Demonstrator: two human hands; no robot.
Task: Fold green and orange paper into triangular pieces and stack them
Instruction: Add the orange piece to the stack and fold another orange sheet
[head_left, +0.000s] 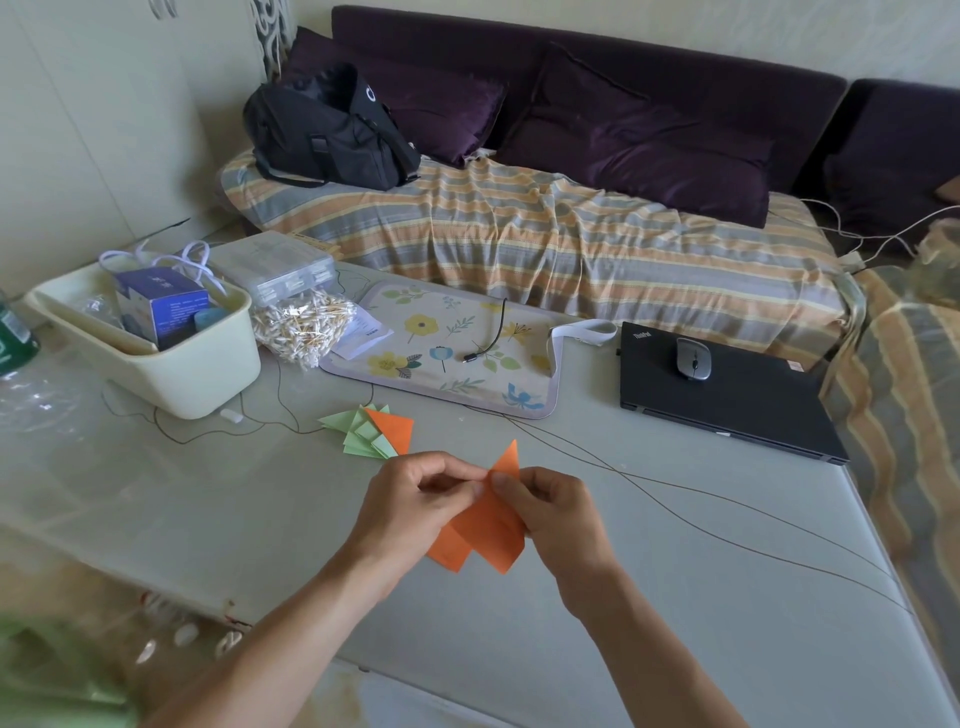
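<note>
The person held a partly folded orange paper (483, 525) in both hands above the pale table (675, 545), on the near side of the flowered mat (447, 348). The left hand (410, 499) pinched its upper edge between thumb and curled fingers, and the right hand (550, 512) pinched the same edge from the other side, thumb pressed on the paper. The sheet was creased into overlapping flaps: one sharp point stuck up past the fingers, and two squared corners hung down below the hands. Between the hands and the mat, a stack of folded pieces (371, 431) lay on the table, pale green triangles fanned out with one orange triangle on top. A cream bin (197, 374) stood left of the mat and a closed black laptop (727, 395) with a mouse (692, 358) on its lid to its right.
</note>
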